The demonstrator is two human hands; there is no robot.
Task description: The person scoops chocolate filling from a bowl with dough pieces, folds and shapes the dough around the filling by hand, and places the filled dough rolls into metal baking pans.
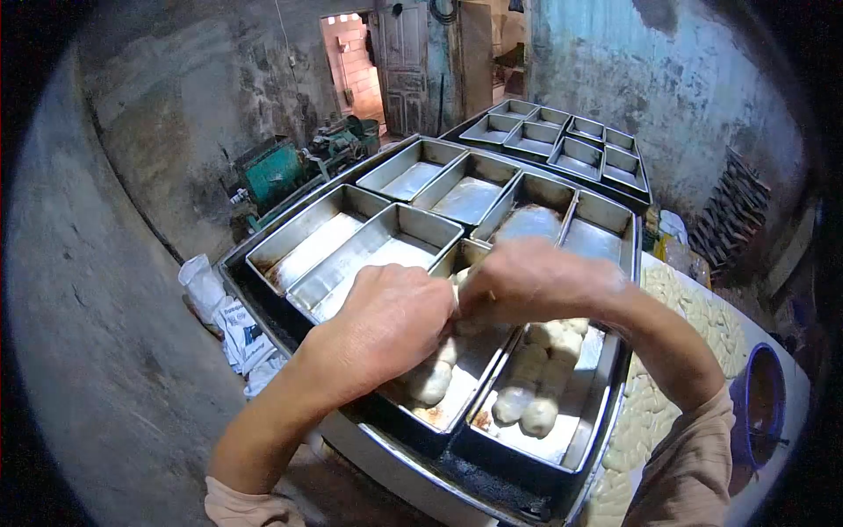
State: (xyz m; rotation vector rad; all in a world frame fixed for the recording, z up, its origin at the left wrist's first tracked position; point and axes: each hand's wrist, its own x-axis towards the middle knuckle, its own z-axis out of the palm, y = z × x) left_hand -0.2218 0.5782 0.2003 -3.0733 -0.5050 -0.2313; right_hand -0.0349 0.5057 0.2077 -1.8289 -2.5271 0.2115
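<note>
My left hand (pixel 386 325) and my right hand (pixel 536 277) meet over a metal loaf pan (pixel 461 386) in the near part of a large black tray. Both hands are closed, fingers curled downward. Pale dough (pixel 457 279) shows between them, and my fingertips are mostly hidden behind the backs of my hands. A rounded dough piece (pixel 431 383) rests at the near end of that pan. In the pan to its right (pixel 575 439), knobbly dough lengths (pixel 531 386) lie side by side, partly shadowed by my right arm.
Several bare loaf pans (pixel 386 241) fill the far part of the black tray (pixel 492 479). More pans (pixel 562 140) stand behind. On the right, a table holds many dough strips (pixel 694 325) beside a purple bucket (pixel 760 404). Green machinery (pixel 272 171) and white sacks (pixel 241 334) are at left.
</note>
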